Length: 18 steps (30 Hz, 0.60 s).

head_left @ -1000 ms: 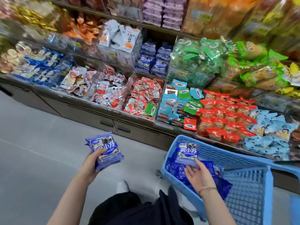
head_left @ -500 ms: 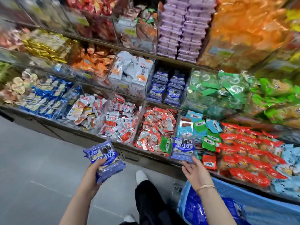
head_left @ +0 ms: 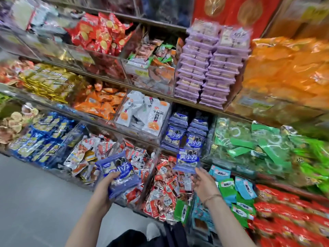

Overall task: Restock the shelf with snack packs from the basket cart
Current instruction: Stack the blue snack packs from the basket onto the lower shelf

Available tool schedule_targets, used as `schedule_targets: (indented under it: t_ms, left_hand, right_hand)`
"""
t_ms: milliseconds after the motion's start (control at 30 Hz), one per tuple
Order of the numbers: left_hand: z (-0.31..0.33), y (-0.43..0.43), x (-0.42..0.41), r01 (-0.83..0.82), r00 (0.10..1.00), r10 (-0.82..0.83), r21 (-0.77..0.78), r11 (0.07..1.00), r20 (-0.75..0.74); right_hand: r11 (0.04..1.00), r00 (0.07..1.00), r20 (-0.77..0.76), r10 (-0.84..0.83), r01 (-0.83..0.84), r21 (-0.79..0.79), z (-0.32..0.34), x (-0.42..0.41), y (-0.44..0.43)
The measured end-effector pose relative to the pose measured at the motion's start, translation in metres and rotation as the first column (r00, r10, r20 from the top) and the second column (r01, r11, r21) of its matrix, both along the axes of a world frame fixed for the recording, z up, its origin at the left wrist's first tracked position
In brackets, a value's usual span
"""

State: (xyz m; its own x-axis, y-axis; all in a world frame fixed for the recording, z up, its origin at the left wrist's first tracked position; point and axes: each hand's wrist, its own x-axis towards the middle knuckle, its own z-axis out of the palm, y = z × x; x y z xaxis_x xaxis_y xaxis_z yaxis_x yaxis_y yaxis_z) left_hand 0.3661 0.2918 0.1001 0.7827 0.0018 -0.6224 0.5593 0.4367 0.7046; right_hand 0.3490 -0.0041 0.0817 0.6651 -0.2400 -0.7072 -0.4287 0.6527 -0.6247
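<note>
Right grip (head_left: pixel 203 182) pinches one blue pack (head_left: pixel 187 158), now raised from cart to matching stack (head_left: pixel 175 134); left grip (head_left: pixel 103 191) clutches spare packs (head_left: pixel 119 173).

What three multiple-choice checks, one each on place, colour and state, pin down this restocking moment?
1. The shelf's matching blue packs sit: A) right of the white packs; B) on the top shelf; C) on the floor.
2. The stacks directly above them are: A) green; B) purple; C) red.
3. The right hand: A) is empty; B) rests on the cart; C) pinches one blue pack.
Key: 1 A, their bin adjoins the white packs; 2 B, lilac wrappers fill that bin; 3 C, fingertips grip its lower edge, just below the matching stock.
</note>
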Motion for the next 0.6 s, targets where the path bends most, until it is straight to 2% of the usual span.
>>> schedule_targets:
  t_ms: [100, 367, 500, 600]
  left_hand:
    - [0.003, 0.001, 0.020, 0.000, 1.000, 0.000, 0.018, 1.000, 0.000]
    - [0.019, 0.014, 0.076, 0.024, 1.000, -0.024, 0.064, 0.998, 0.007]
    - [0.023, 0.016, 0.096, 0.034, 0.999, -0.035, 0.078, 0.996, 0.021]
    - [0.023, 0.019, 0.110, 0.037, 0.999, -0.038, 0.081, 0.996, 0.014]
  right_hand:
    - [0.994, 0.996, 0.042, -0.075, 0.071, 0.084, 0.002, 0.032, 0.001]
    - [0.977, 0.976, 0.110, -0.190, 0.176, 0.119, -0.003, 0.139, -0.006]
    - [0.968, 0.964, 0.113, -0.242, 0.232, 0.098, -0.008, 0.193, -0.011]
    - [0.972, 0.963, 0.139, -0.233, 0.233, 0.017, -0.014, 0.226, -0.006]
